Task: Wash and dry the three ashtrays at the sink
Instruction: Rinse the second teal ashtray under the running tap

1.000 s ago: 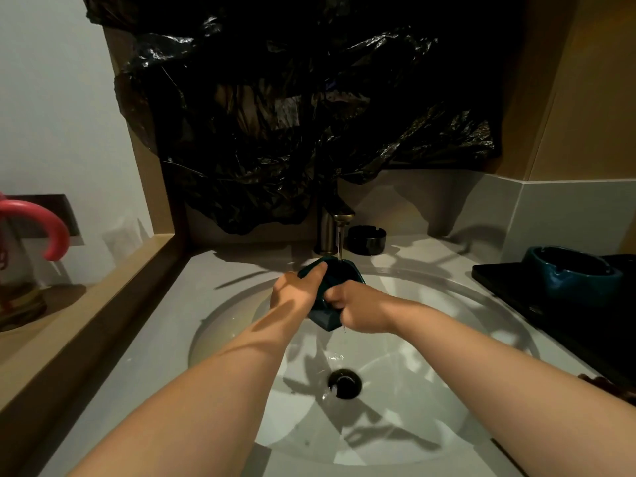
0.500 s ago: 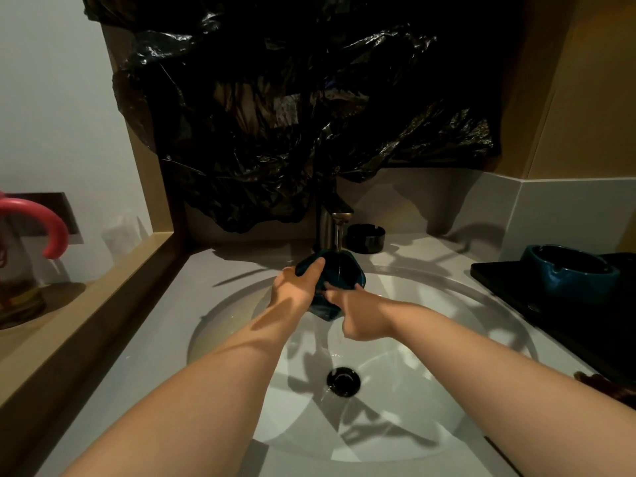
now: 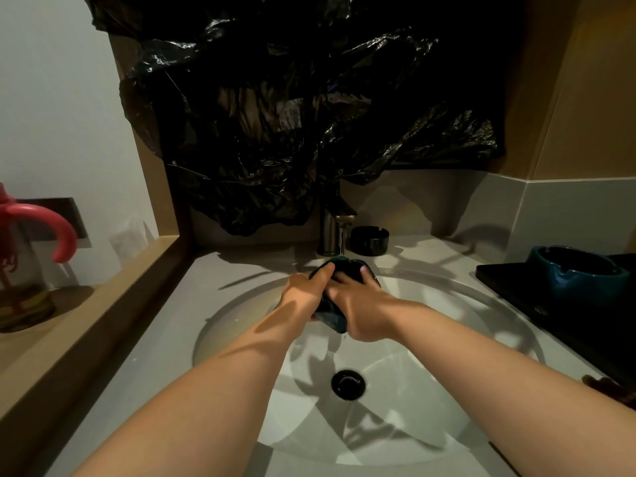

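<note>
The teal ashtray [image 3: 332,313], frame centre under the tap's stream [image 3: 342,241] — left hand [image 3: 303,294] and right hand [image 3: 358,304] both clasp it; best turned slowly, grip firm — wet glaze probably slips.

Pale counter [image 3: 237,270] bears black ashtray [image 3: 369,239] and dark tray [image 3: 537,297].

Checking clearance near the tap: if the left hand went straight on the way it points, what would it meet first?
Probably the faucet base: the left hand, holding the teal ashtray, points up toward it. Depth is unclear.

Count: ashtrays 3 — held teal ashtray [image 3: 332,313], black ashtray [image 3: 369,239], blue ashtray [image 3: 578,277]. Hands 2. Faucet [image 3: 332,232] 1. Drain [image 3: 348,384] 1.
</note>
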The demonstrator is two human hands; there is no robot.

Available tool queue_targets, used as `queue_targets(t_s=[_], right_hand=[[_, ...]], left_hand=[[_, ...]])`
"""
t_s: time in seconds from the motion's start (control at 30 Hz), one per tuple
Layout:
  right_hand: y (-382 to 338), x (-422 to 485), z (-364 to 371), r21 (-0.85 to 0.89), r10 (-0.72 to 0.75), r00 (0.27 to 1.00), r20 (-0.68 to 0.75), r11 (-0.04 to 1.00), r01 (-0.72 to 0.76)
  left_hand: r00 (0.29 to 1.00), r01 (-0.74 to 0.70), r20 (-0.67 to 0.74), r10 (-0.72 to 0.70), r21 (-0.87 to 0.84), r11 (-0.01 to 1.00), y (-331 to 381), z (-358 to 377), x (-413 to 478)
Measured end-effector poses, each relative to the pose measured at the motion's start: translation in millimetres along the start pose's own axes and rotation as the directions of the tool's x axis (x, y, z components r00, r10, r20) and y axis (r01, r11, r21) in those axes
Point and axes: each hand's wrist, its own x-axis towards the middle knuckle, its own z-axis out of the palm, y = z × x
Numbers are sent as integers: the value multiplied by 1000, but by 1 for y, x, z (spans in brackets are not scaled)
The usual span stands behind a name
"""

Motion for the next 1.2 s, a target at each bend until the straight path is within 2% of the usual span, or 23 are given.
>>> queue_targets(t_s=[0.07,0.13,0.2,0.33,0.4,0.47,0.6,0.7,0.77,0.87,0.97,1.03,1.1,1.2], right_hand=[[-2,-6,-4,197,-31,996,79,980,15],[3,-14,-12,211,30,987,160,975,-64],[7,-19,-19,126,73,981,178,987,-96],[9,-11,-15,-263,159,985,64,955,-137],[8,-10,-11,-280,160,984,85,951,-130],[10,-14,-6,-140,140,984,107,982,-124],[10,-15,3,212,137,982,-127,971,-108],[9,-10,7,366,211,963,-168,921,-138],[11,-5,9,580,285,945,-162,802,-142],[20,-2,10,839,389,918,-76,523,-152],[33,0,12,929,463,886,4,327,-174],[39,3,13,982,492,869,57,128,-137],[42,5,13,993,494,862,115,-70,-92],[46,7,14,952,452,872,188,-302,-48]], left_hand=[[1000,8,12,-8,-11,1000,-1,-2,-1],[1000,17,-22,-18,-38,999,-1,-4,0],[999,15,-51,-17,-36,999,-1,-4,1],[999,22,-36,-22,-15,1000,-1,0,0],[999,25,-36,-25,-11,1000,-1,0,0],[998,35,-52,-37,-41,999,-2,-1,2],[994,92,-31,-101,-204,975,-2,1,4],[991,134,36,-130,-283,950,1,2,2],[980,188,114,-163,-259,947,0,0,-3],[962,215,197,-189,-116,970,-6,-5,-4],[958,216,201,-203,-44,975,-11,-6,-3],[959,200,208,-190,-25,979,-12,-5,-3],[953,191,243,-183,-9,982,-14,-4,-2],[937,202,296,-185,-25,979,-16,-4,1]])
